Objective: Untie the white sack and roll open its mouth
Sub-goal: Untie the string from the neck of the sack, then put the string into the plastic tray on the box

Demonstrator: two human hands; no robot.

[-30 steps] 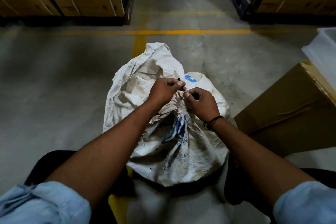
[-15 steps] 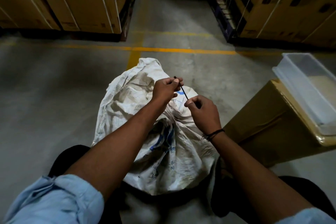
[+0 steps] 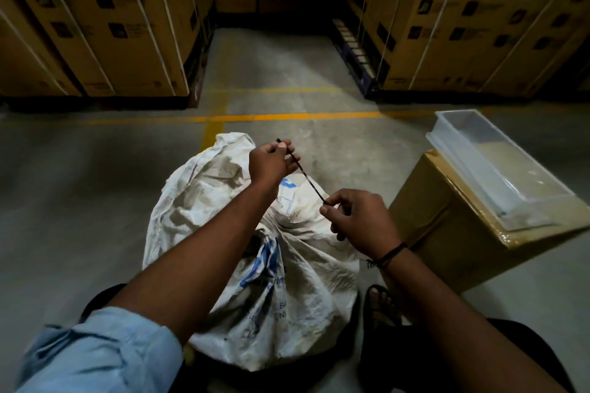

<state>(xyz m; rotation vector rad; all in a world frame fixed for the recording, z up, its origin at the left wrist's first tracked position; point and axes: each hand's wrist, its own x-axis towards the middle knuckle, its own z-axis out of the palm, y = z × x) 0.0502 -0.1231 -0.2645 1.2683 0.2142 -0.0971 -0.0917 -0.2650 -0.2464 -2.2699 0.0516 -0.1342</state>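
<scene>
Head: left hand (image 3: 270,164), tie (image 3: 307,177), right hand (image 3: 362,222)

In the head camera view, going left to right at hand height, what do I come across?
left hand → black tie → right hand → cardboard box, with the clear tray on top.

The sack (image 3: 207,210) stands on the floor (image 3: 79,201) beneath both hands. The left hand (image 3: 271,163) is farther out above the sack's top, the right hand (image 3: 360,220) nearer and to its right, with the tie (image 3: 306,177) stretched between them, one end pinched in each. Right of the right hand a box (image 3: 447,242) sits on the floor with a tray (image 3: 510,169) on top; stacked cartons (image 3: 105,25) stand well beyond both hands.
</scene>
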